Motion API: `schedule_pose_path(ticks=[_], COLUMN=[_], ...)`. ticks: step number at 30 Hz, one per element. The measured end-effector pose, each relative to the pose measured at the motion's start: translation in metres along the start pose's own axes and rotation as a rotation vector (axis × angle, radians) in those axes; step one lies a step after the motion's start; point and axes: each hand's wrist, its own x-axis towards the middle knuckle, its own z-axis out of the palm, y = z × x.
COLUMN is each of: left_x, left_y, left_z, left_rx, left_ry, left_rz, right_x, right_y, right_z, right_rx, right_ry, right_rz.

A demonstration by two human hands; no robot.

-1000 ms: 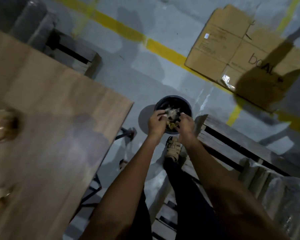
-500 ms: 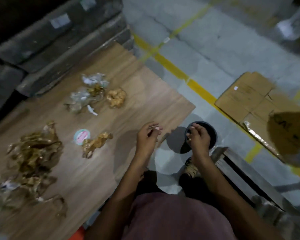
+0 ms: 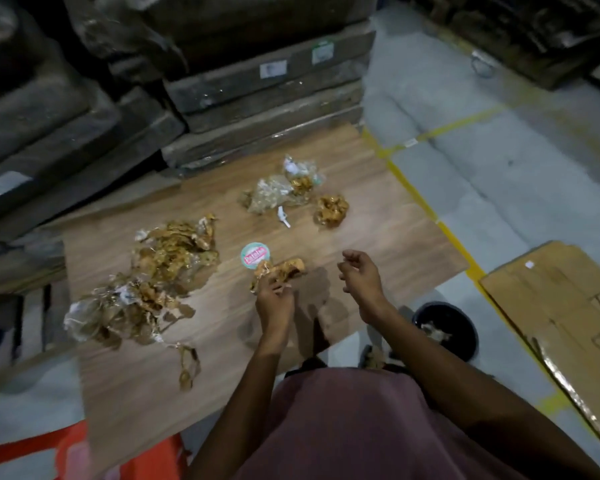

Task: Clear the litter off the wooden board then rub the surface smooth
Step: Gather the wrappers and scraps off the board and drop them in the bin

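The wooden board [image 3: 378, 216] lies in front of me with litter spread over it. A big heap of brown and clear wrappers [image 3: 174, 258] covers its left side, with a second heap [image 3: 118, 313] nearer me. Clear plastic scraps [image 3: 281, 192] and a crumpled golden ball [image 3: 330, 211] lie at the far end. My left hand [image 3: 274, 299] has its fingers closed on the near end of a crumpled brown wrapper [image 3: 286, 268], beside a round green and red sticker [image 3: 254, 255]. My right hand [image 3: 361, 275] hovers over the board, fingers loosely curled and empty.
A black bin [image 3: 465, 336] with litter in it stands on the floor right of the board's near corner. Flattened cardboard [image 3: 568, 306] lies further right. Dark wrapped stacks [image 3: 257, 88] rise behind the board. Something orange [image 3: 118, 459] sits at lower left.
Both hands left the black bin and came back over the board. My view swung from the floor to the board, and my left hand reached the crumpled brown wrapper.
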Motion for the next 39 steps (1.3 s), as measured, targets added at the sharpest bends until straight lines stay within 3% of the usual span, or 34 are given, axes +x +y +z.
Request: schedule_pose_path(ticks=[8,12,17,21,26,30,34,36,39], left_x=[0.025,0.040,0.053,0.058,0.078,0.087,0.107,0.118,0.138], left_y=[0.003,-0.001,-0.006,0.006,0.016,0.034,0.043,0.051,0.072], left_z=[0.004,0.019,0.055,0.087,0.110,0.106,0.090,0.089,0.089], left_rx=[0.199,0.293,0.213,0.100,-0.031,-0.028,0.102,0.148,0.137], left_ry=[0.132,0.151,0.186,0.231,0.244,0.209,0.295,0.399,0.532], left_rz=[-0.101,-0.126,-0.110,-0.129,0.067,0.150,0.260,0.287,0.305], right_x=[0.073,0.109,0.169,0.202,0.214,0.225,0.243,0.259,0.283], right_y=[-0.043,-0.061,-0.075,-0.077,-0.073,-0.080,-0.118,-0.135,-0.147], right_z=[-0.001,0.006,0.003,0.001,0.008,0.011,0.023,0.037,0.060], right_rx=[-0.099,-0.228,-0.470,-0.625,-0.600,-0.739,-0.585,-0.526,-0.611], right_ry=[0.039,-0.031,-0.040,-0.151,-0.374,-0.211,-0.047,-0.053,-0.204], right_rz=[-0.050,-0.083,-0.113,-0.138,-0.092,-0.283,-0.531,-0.616,-0.601])
